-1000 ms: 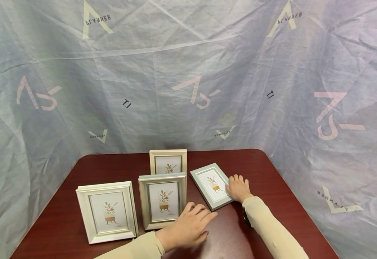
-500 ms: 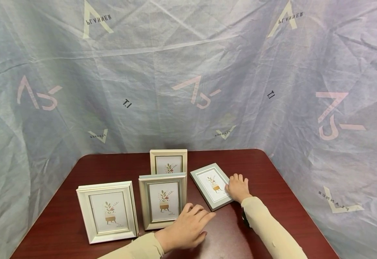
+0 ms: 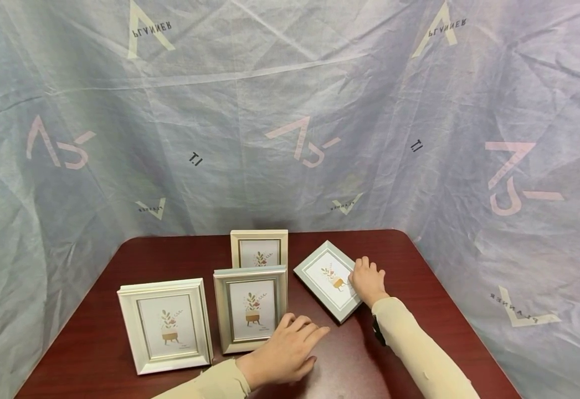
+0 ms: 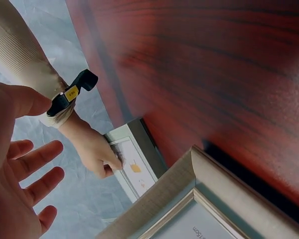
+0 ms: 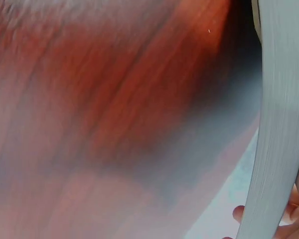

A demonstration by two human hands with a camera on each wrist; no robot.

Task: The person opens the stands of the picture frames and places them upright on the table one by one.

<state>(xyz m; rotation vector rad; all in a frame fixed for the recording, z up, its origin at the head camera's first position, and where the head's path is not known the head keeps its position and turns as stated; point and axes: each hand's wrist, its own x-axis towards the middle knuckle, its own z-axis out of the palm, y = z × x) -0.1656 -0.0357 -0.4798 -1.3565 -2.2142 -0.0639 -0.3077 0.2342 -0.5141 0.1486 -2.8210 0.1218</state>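
Observation:
My right hand grips the right edge of a grey-green picture frame, which shows a plant-in-a-pot print. The frame is tilted, with its near edge off the table in the right wrist view, where the frame's side fills the right and fingertips curl around it. My left hand hovers in front of a standing silver picture frame, fingers loosely spread and holding nothing. In the left wrist view, that hand is beside the silver frame, apart from it.
A white picture frame stands at the left. Behind the silver one stands a cream frame, partly hidden. All are on a dark red wooden table, with a grey printed cloth hanging behind and at both sides.
The grey-green frame has turned clockwise and its edge has come up, with my right hand moving slightly along with it. My left hand has barely shifted left.

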